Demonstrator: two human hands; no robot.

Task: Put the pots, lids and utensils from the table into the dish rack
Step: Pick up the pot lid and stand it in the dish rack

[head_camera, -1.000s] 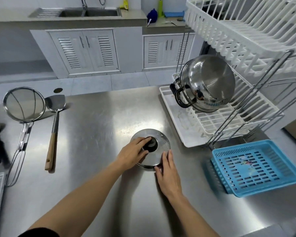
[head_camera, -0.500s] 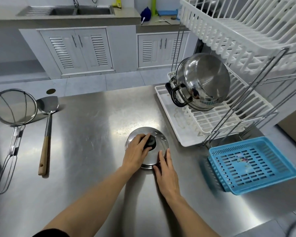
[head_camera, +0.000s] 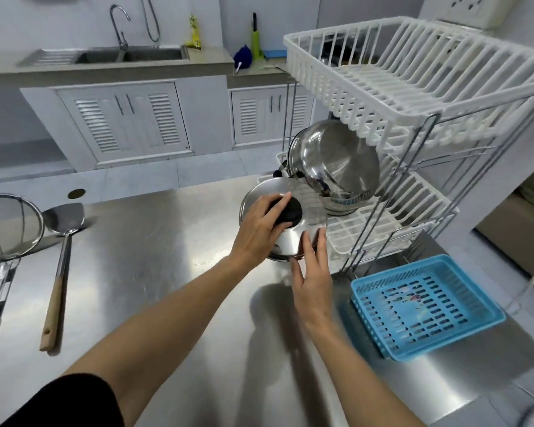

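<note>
A steel lid point(head_camera: 290, 241) with a black knob hangs above the steel table point(head_camera: 154, 248), just in front of the white two-tier dish rack point(head_camera: 392, 97). My left hand point(head_camera: 256, 232) is shut on the knob. Under the lid's near rim my right hand point(head_camera: 310, 272) rests with its fingers spread flat against it. A steel pot point(head_camera: 336, 161) lies tilted on its side in the rack's lower tier. At the table's left lie a wire skimmer point(head_camera: 8, 223) and a wooden-handled spatula point(head_camera: 60, 257).
A blue plastic basket point(head_camera: 426, 306) stands on the table in front of the rack, right of my right hand. The rack's upper tier overhangs the pot. Beyond the table are a tiled floor, white cabinets and a sink counter.
The lid has come up off the table and moved toward the rack, my left hand holding its knob and my right hand following at its rim.
</note>
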